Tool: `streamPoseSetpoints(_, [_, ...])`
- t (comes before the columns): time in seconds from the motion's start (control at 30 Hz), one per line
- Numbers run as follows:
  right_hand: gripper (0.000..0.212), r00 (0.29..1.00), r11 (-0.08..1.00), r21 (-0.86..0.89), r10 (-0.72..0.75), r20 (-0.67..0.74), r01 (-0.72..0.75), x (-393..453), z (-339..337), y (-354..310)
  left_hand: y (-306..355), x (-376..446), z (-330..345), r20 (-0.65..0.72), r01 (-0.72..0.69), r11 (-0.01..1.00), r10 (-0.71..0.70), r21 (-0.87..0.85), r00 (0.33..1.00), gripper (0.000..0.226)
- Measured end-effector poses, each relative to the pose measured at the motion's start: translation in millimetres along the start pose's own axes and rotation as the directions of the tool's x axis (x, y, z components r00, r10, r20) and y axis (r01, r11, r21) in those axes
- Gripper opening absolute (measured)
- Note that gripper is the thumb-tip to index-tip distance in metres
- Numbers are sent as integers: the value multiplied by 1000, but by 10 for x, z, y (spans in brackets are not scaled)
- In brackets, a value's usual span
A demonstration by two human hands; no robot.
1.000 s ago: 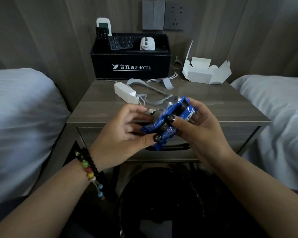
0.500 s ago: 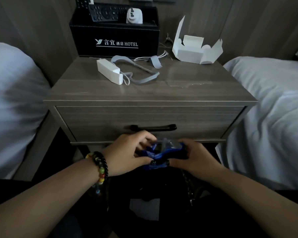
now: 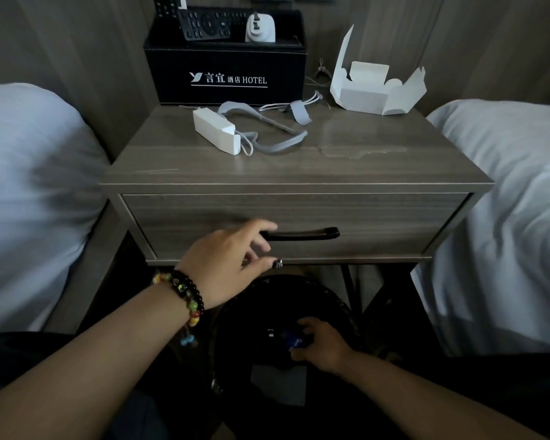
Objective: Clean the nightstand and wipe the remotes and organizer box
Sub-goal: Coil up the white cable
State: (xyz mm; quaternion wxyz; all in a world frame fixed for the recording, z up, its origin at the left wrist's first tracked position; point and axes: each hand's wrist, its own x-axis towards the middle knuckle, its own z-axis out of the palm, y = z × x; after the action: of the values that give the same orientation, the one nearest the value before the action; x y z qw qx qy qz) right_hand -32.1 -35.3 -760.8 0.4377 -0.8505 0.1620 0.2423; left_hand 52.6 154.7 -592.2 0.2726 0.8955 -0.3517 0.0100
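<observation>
The only text that can be read stands on the front face of the black rectangular leather-look organizer box (image 3: 226,76), which sits at the back of the grey-brown wooden desk (image 3: 299,166). It is printed in white: a small bird-like logo at the left, then the two large Chinese characters "言宜", then two smaller characters "酒店", then the word "HOTEL" in capital letters. A thin white line runs under the whole print. The black remote control (image 3: 210,25) lying in the top of this box has many buttons, but their marks are too small to read.
</observation>
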Motion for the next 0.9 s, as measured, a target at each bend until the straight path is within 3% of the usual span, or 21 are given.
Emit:
streamPoseSetpoints(0.07, [75, 998, 990, -129, -57, -29, 53, -112, -141, -185, 3, 41, -119, -87, -18, 998, 13, -56, 996, 40])
streamPoseSetpoints(0.2, [55, 925, 890, -330, -365, -106, 314, -529, -622, -830, 7, 155, -409, -243, -51, 987, 12, -155, 970, 29])
streamPoseSetpoints(0.33, [38, 751, 781, -123, -623, -220, 612, -973, -1101, -1541, -25, 290, -692, -357, -59, 938, -71, -341, 932, 22])
streamPoseSetpoints(0.43, [32, 583, 649, -35, -705, -404, 760, -982, -1362, -1910, -41, 403, -820, -454, -65, 894, -161, -442, 876, 20])
streamPoseSetpoints(0.53, [26, 410, 612, -308, -749, -520, 728, -762, -1492, -2199, -83, 518, -857, -529, -24, 905, -227, -426, 817, 20])
streamPoseSetpoints(0.6, [28, 334, 541, -564, -837, -434, 624, -555, -1516, -2299, -114, 578, -860, -551, 14, 924, -241, -383, 799, 21])
streamPoseSetpoints(0.7, [26, 395, 525, -685, -846, -357, 506, -384, -1498, -2397, -128, 651, -861, -533, 71, 969, -190, -236, 825, 27])
streamPoseSetpoints(0.8, [22, 367, 516, -741, -850, -378, 431, -364, -1485, -2544, -154, 757, -883, -496, 92, 995, -101, -43, 862, 35])
streamPoseSetpoints(0.9, [27, 475, 507, -823, -808, -349, 257, -303, -1426, -2688, -254, 866, -918, -477, 122, 992, -123, -32, 870, 39])
